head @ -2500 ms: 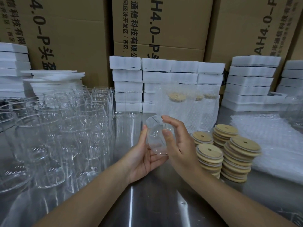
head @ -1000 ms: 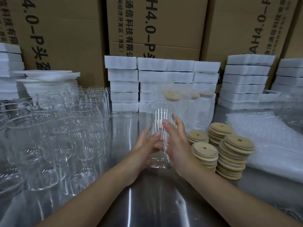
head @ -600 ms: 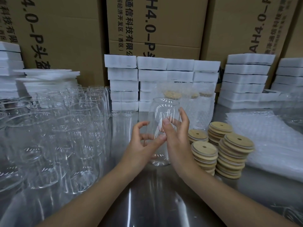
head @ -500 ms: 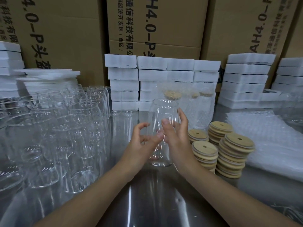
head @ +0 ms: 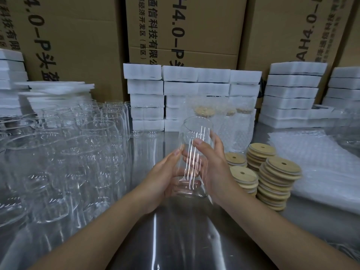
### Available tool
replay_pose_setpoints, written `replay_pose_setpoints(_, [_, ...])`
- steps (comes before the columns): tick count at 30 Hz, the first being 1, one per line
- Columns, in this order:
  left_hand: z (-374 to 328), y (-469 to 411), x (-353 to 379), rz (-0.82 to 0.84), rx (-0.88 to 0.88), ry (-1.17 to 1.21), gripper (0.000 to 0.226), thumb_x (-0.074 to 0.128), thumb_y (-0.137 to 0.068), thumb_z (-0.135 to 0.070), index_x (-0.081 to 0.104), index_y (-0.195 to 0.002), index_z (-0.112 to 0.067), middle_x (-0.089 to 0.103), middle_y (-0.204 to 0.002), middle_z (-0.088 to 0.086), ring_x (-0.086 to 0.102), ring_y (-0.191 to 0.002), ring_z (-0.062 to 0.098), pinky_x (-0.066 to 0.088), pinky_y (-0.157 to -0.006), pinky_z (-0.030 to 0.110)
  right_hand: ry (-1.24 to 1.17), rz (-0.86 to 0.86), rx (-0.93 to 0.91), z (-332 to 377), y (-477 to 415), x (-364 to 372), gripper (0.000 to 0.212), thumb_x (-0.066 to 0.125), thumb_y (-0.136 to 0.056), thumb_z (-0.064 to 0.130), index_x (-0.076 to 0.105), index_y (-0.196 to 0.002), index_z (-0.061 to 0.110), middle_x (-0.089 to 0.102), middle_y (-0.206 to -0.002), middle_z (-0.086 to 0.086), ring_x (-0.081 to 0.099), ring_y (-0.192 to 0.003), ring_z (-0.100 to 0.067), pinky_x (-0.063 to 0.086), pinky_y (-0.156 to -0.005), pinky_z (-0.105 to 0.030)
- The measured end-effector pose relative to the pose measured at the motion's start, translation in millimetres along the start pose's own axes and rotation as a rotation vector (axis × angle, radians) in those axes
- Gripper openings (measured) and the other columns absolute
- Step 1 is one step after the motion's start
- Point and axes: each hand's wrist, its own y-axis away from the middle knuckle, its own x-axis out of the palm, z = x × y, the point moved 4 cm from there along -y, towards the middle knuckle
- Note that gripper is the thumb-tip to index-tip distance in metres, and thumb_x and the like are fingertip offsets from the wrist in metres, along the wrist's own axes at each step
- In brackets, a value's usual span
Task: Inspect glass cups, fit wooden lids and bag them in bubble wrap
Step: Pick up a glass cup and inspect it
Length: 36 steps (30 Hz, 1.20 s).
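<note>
Both hands are closed round one glass cup [head: 195, 131], holding it between them just in front of the person. The left hand [head: 163, 178] takes the lower half, palm against the wall and thumb lying up the near side. The right hand [head: 216, 168] grips a little higher, its thumb pressed across the near face and its fingers curled behind, showing through the glass. The cup stands upright with its open mouth on top, and thin bright streaks of light run down its wall. Its base hangs close over the shiny metal table [head: 175, 236]; whether it touches I cannot tell. Just beside the right hand, on its outer side, stand four stacks of round wooden lids [head: 280, 168], the top ones each showing a small hole, the stacks crowded together and unevenly piled. Farther out past the lids lies a heap of flat bubble wrap sheets [head: 321, 164]. Beyond the hands, behind the held cup, stand several wrapped cups [head: 235, 131] in bubble bags, pale lids showing at their tops. Out from the left hand a large crowd of empty cups [head: 68, 156] covers that side of the table, upright and packed close. Farther back, past everything, white foam blocks [head: 179, 88] are piled in rows against tall cardboard boxes [head: 194, 28] with black printing.
</note>
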Motion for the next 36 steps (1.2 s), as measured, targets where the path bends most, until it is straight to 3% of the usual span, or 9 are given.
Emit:
replay_pose_setpoints(4, [1.6,0.1,-0.6,0.081,-0.032,0.029,0.049,0.047,-0.072,-0.061,0.051,-0.119,-0.048,0.074,-0.103,0.015,0.074,-0.083,0.029,0.061,-0.064,0.040,0.025,0.011,0.034,-1.1,-1.7,-1.4,0.091,0.081,-0.048,0.053,0.036,-0.127,0.053,0.050,-0.136,-0.002,0.057,-0.119,-0.031,0.043,-0.101,-0.057])
replay_pose_setpoints(9, [5.4,-0.8,1.5,0.093,-0.062,0.110,0.052,0.045,-0.082,-0.054,0.043,-0.133,-0.048,0.072,-0.105,0.020,0.072,-0.081,0.031,0.060,-0.060,0.040,0.071,-0.044,0.046,-2.2,-5.0,-6.0,0.089,0.079,-0.051,0.053,0.033,-0.126,0.054,0.050,-0.135,-0.001,0.059,-0.115,-0.027,0.046,-0.098,-0.054])
replay_pose_setpoints(15, [4.5,-0.9,1.6,0.034,-0.050,0.052,0.066,0.053,-0.072,-0.064,0.042,-0.137,-0.054,0.069,-0.122,0.006,0.068,-0.107,0.032,0.060,-0.071,0.044,0.221,-0.016,-0.115,6.4,0.2,0.7,0.096,0.075,-0.072,0.043,0.013,-0.146,0.043,0.040,-0.135,0.003,0.070,-0.071,-0.002,0.050,-0.051,-0.013])
replay_pose_setpoints(17, [4.2,0.0,-0.5,0.008,-0.018,-0.028,0.074,0.065,-0.069,-0.064,0.038,-0.137,-0.055,0.069,-0.123,0.000,0.069,-0.106,0.027,0.060,-0.074,0.045,0.336,0.052,-0.134,9.4,1.7,5.3,0.105,0.068,-0.065,0.054,0.005,-0.148,0.044,0.032,-0.146,0.004,0.064,-0.099,-0.005,0.051,-0.056,-0.011])
replay_pose_setpoints(20, [7.2,1.6,-3.4,-0.012,0.037,-0.099,0.101,0.089,-0.059,-0.035,0.032,-0.142,-0.046,0.069,-0.121,0.005,0.068,-0.109,0.028,0.051,-0.092,0.061,0.497,0.170,-0.121,15.6,2.3,7.2,0.089,0.053,-0.072,0.063,0.007,-0.147,0.048,0.030,-0.149,0.013,0.041,-0.128,-0.005,0.046,-0.090,-0.019])
replay_pose_setpoints(24, [10.3,2.2,-0.9,-0.060,0.081,-0.126,0.120,0.088,-0.042,-0.033,0.026,-0.145,-0.042,0.066,-0.121,0.002,0.070,-0.102,0.015,0.055,-0.091,0.051,0.818,0.152,-0.187,39.9,3.7,-0.6,0.066,0.035,-0.081,0.070,0.029,-0.143,0.048,0.046,-0.124,0.030,0.044,-0.119,0.002,0.036,-0.097,-0.019])
replay_pose_setpoints(27, [8.4,2.1,-3.2,-0.125,0.120,-0.186,0.123,0.089,-0.039,-0.038,0.024,-0.144,-0.043,0.064,-0.121,-0.003,0.069,-0.103,0.013,0.059,-0.075,0.034,1.353,0.036,-0.347,62.7,4.1,-12.5,0.062,0.035,-0.085,0.069,0.045,-0.136,0.036,0.056,-0.125,0.013,0.054,-0.100,-0.005,0.042,-0.086,-0.027])
replay_pose_setpoints(32, [3.2,-0.4,-13.8,-0.230,0.174,-0.243,0.130,0.096,-0.045,-0.029,0.020,-0.150,-0.037,0.060,-0.123,-0.004,0.061,-0.115,0.014,0.055,-0.089,0.032,1.905,0.056,0.079,72.9,6.7,-42.7,0.048,0.050,-0.083,0.067,0.047,-0.111,0.028,0.041,-0.105,0.005,0.049,-0.089,-0.017,0.041,-0.075,-0.032])
replay_pose_setpoints(36, [1.9,-2.4,-18.5,-0.274,0.199,-0.253,0.119,0.085,-0.047,-0.033,0.022,-0.148,-0.037,0.059,-0.122,-0.006,0.060,-0.111,0.009,0.054,-0.075,0.019,1.901,0.145,0.277,77.6,10.2,-51.5,0.050,0.062,-0.078,0.061,0.041,-0.106,0.025,0.040,-0.104,0.003,0.050,-0.091,-0.018,0.047,-0.076,-0.032])
